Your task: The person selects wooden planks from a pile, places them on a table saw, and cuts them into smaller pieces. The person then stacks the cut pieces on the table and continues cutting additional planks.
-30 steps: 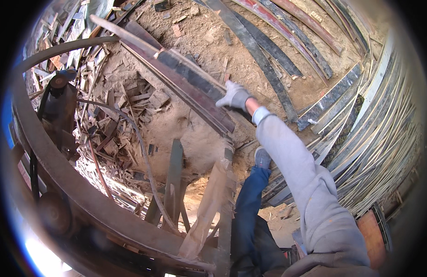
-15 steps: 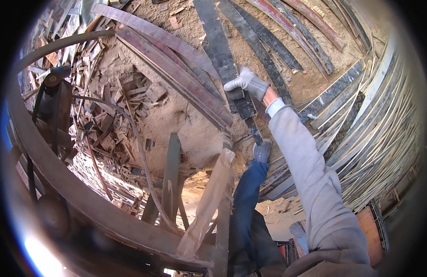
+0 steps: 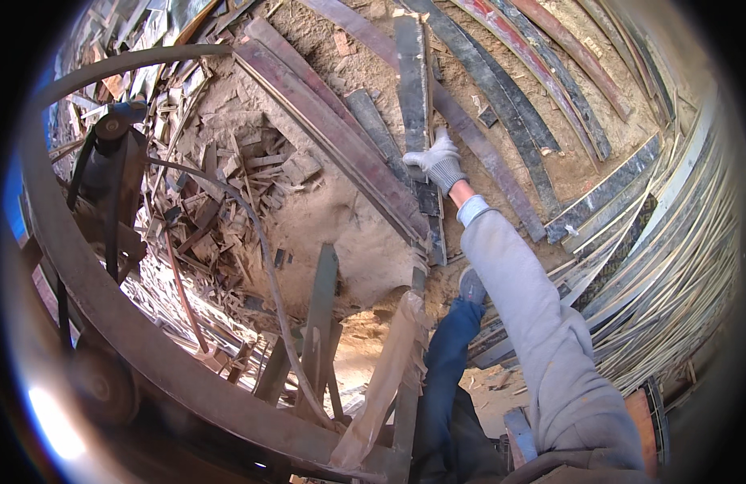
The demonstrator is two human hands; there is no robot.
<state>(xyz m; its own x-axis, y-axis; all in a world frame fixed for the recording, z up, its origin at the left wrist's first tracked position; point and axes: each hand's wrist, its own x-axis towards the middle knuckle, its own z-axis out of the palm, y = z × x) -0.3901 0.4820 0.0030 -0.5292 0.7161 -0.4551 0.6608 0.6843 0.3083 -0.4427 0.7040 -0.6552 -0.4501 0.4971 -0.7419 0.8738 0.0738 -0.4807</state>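
My right hand [image 3: 437,164], in a white knit glove, reaches forward at the end of a grey sleeve and grips the edge of a long dark plank [image 3: 411,81]. That plank lies on the dirt, running away from me, with its near end by my shoe [image 3: 470,286]. Just to its left lie reddish-brown boards [image 3: 325,105]. My left hand is out of the picture.
More long planks [image 3: 542,89] lie spread over the dirt ahead. A thick stack of boards [image 3: 679,242] fills the right side. A heap of wood scraps [image 3: 220,202] and a dark motor [image 3: 111,161] are at left. A curved metal frame [image 3: 131,331] and a hose [image 3: 268,266] cross the foreground.
My right hand has shifted right along with the dark plank, which has swung from a slant to pointing almost straight away from me. The view has turned with it.
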